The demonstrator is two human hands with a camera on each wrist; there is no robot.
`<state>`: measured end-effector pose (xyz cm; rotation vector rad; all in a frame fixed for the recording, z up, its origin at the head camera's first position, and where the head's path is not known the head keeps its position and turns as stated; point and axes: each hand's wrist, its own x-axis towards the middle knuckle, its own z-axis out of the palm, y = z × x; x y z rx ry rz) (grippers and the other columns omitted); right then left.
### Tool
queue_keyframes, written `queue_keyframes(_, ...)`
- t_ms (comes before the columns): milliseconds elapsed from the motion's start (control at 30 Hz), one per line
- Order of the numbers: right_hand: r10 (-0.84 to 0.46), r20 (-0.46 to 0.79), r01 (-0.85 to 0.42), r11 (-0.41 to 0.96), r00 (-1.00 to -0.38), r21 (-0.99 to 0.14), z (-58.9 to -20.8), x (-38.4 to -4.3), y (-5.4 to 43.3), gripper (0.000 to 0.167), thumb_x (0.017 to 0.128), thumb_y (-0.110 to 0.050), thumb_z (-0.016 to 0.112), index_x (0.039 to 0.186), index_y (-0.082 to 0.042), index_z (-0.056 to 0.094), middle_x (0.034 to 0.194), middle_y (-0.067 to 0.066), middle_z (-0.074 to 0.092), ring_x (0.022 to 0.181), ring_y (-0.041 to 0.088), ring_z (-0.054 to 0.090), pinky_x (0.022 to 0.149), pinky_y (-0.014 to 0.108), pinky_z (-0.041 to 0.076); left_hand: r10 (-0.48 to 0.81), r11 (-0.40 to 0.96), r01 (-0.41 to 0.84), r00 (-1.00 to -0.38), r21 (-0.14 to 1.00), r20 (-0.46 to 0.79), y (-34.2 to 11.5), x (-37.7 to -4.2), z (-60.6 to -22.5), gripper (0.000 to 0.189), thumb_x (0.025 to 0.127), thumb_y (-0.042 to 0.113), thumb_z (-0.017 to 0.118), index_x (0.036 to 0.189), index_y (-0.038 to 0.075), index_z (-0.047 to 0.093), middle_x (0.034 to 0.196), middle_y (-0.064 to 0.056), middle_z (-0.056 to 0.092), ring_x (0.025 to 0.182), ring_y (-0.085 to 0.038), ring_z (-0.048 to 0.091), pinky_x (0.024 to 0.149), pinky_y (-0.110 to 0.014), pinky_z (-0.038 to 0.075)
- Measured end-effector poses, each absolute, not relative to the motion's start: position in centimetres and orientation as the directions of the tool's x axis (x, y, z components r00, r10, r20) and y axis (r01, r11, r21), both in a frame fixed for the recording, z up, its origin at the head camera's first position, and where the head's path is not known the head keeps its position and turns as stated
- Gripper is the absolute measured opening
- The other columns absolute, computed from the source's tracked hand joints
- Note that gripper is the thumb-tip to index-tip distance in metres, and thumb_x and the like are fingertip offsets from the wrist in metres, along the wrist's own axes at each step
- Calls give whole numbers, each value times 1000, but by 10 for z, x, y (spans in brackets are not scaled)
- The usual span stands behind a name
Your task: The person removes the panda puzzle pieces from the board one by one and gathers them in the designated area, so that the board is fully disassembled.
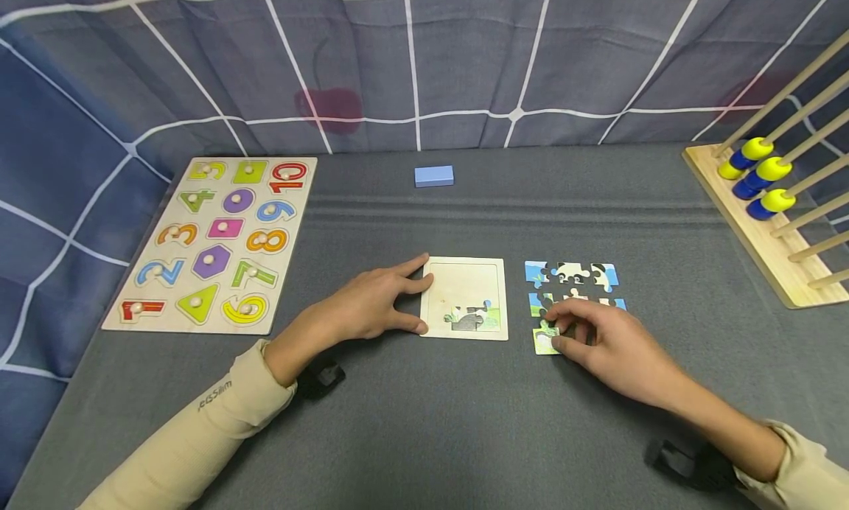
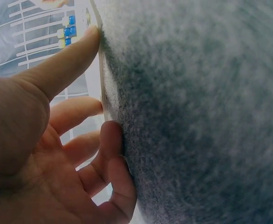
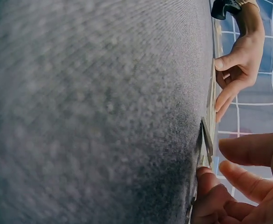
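Observation:
In the head view a square wooden puzzle board (image 1: 462,281) lies flat, with joined panda pieces (image 1: 469,318) at its lower right. My left hand (image 1: 376,300) touches the board's left edge, thumb near the lower corner and fingertips near the upper one. To the right, my right hand (image 1: 613,348) pinches a green-and-white puzzle piece (image 1: 545,340) between thumb and fingers. That piece (image 3: 206,137) stands tilted off the cloth in the right wrist view. Loose panda pieces (image 1: 572,273) lie in rows beyond the right hand, some partly hidden under its fingers.
A number-and-shape peg board (image 1: 214,256) lies at the left. A blue block (image 1: 434,176) sits at the back, near the checked curtain (image 1: 464,60). On the right stands a wooden bead rack (image 1: 763,230) with upright rods and yellow and blue beads.

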<state>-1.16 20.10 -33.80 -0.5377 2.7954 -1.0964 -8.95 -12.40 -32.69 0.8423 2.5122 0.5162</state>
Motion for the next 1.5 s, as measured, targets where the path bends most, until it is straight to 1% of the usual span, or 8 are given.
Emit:
queue_keyframes(167, -343, 65, -308, 721, -937, -621, -338, -9, 201, 30, 78, -11, 83, 104, -18, 71, 90, -10, 62, 68, 5, 50, 59, 25, 39, 635, 744, 475, -720, 470, -279, -124, -90, -327, 75, 84, 37, 79, 147, 10, 47, 161, -10, 22, 139, -32, 36, 109, -49, 33)
queue_keyframes(267, -352, 84, -329, 730, -932, -599, -338, -8, 202, 37, 74, -13, 87, 106, -19, 70, 92, -10, 62, 71, 6, 48, 60, 26, 38, 636, 743, 475, -720, 472, -277, -124, -90, -327, 75, 84, 37, 79, 147, 10, 47, 161, -9, 22, 139, -31, 36, 109, -49, 33)
queue_keyframes(467, -360, 65, -325, 732, -931, -598, -339, -8, 201, 45, 71, -8, 88, 110, -19, 69, 93, -10, 60, 74, 6, 48, 61, 27, 38, 635, 744, 475, -720, 470, -279, -124, -89, -327, 74, 85, 37, 78, 147, 11, 47, 162, -9, 22, 140, -31, 36, 109, -49, 33)
queue_keyframes(600, -371, 57, -331, 735, -927, -592, -341, -9, 200, 44, 73, -6, 86, 112, -17, 68, 91, -11, 59, 74, 6, 47, 63, 27, 38, 631, 749, 473, -722, 464, -283, -125, -89, -327, 74, 85, 38, 78, 147, 11, 47, 162, -9, 22, 139, -31, 36, 108, -49, 33)
queue_keyframes(800, -376, 78, -350, 739, -923, -576, -343, -9, 199, 43, 75, -7, 85, 113, -18, 68, 90, -11, 56, 75, 6, 47, 63, 28, 37, 628, 752, 470, -722, 462, -289, -125, -89, -327, 74, 85, 38, 78, 147, 11, 46, 162, -9, 21, 140, -31, 36, 109, -49, 33)
queue_keyframes(1167, -386, 112, -376, 727, -916, -574, -345, -7, 200, 43, 75, -5, 85, 111, -20, 68, 89, -13, 55, 77, 5, 47, 63, 27, 38, 631, 751, 475, -722, 458, -286, -124, -89, -328, 75, 85, 38, 78, 147, 11, 46, 161, -10, 22, 139, -33, 37, 108, -49, 34)
queue_keyframes(1333, -380, 109, -367, 718, -919, -592, -343, -7, 199, 41, 75, -6, 85, 110, -21, 68, 87, -12, 53, 74, 5, 47, 60, 26, 38, 628, 753, 471, -723, 459, -288, -124, -89, -328, 75, 85, 38, 78, 147, 12, 46, 162, -9, 21, 139, -33, 37, 108, -49, 33)
queue_keyframes(1500, -382, 146, -385, 681, -912, -623, -340, -10, 193, 37, 76, -5, 84, 108, -18, 71, 83, -10, 52, 69, 5, 46, 58, 23, 39, 627, 755, 469, -723, 459, -292, -124, -90, -327, 75, 85, 38, 78, 148, 12, 46, 162, -9, 21, 140, -33, 36, 109, -49, 32)
